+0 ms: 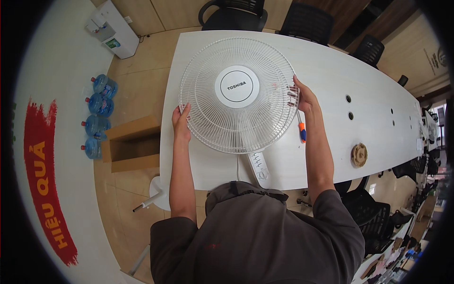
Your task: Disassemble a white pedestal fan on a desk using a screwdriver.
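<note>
A white electric fan lies flat on a long white table (331, 75), its round wire front grille (236, 94) facing up with a round white cap in the middle. My left hand (181, 122) grips the grille's rim at the lower left. My right hand (302, 97) holds the rim at the right side. The fan's white neck with control buttons (259, 166) points toward me over the table's near edge. A screwdriver with an orange and blue handle (301, 130) lies on the table just beside my right wrist.
A round wooden disc (359, 155) rests on the table to the right. Black office chairs (302, 21) stand along the far side. An open cardboard box (135, 144), the fan's white round base (158, 191) and several blue water bottles (97, 116) sit on the floor at left.
</note>
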Demonstrator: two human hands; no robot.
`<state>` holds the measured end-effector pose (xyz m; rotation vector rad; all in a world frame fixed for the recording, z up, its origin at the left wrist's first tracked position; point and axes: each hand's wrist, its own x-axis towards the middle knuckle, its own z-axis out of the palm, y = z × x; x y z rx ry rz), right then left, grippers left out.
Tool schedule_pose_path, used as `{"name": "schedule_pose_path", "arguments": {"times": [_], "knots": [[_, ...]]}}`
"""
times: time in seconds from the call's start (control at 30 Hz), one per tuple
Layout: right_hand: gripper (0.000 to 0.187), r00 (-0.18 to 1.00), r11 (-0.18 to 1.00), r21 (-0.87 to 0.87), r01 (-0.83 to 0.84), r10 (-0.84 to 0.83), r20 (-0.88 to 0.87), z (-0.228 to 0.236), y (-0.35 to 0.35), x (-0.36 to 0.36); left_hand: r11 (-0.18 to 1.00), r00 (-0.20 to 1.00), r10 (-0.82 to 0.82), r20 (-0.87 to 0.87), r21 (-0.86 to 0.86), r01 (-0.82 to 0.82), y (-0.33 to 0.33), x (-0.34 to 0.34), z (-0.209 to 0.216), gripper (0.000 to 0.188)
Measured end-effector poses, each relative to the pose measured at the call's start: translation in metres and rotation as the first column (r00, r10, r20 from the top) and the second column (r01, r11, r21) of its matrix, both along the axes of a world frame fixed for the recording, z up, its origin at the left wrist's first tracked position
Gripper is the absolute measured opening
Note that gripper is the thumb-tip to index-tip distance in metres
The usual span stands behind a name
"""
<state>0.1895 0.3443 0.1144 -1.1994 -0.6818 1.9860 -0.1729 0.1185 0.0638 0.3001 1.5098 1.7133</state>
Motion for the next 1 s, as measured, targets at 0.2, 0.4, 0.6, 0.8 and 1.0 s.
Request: {"name": "schedule_pose_path", "arguments": {"times": [0.2, 0.4, 0.6, 0.8, 1.0], "knots": [[0.049, 0.982, 0.980, 0.179, 0.085, -0.113, 0.150, 0.043, -0.034, 0.001, 0.999, 1.000, -0.029, -0.009, 0.043, 0.030, -0.001, -0.006, -0.028, 0.036], [0.036, 0.995, 0.948, 0.315, -0.043, 0.070, -0.072, 0.085, -0.064, 0.008, 0.995, 0.999, 0.007, -0.036, 0.104, -0.003, 0.005, -0.015, -0.076, 0.050], [0.023, 0.919, 0.910, 0.406, -0.082, 0.227, -0.324, 0.138, -0.107, -0.041, 0.995, 0.965, 0.075, -0.253, 0.085, -0.055, 0.008, -0.010, -0.079, 0.044], [0.023, 0.944, 0.833, 0.546, -0.092, 0.247, -0.218, 0.195, -0.151, -0.079, 0.983, 0.999, 0.034, -0.019, 0.182, -0.030, 0.007, -0.003, -0.053, 0.039], [0.021, 0.937, 0.791, 0.611, -0.036, 0.239, -0.255, 0.180, -0.147, -0.075, 0.953, 0.995, 0.038, 0.094, 0.297, -0.064, 0.001, -0.010, -0.071, 0.045]]}}
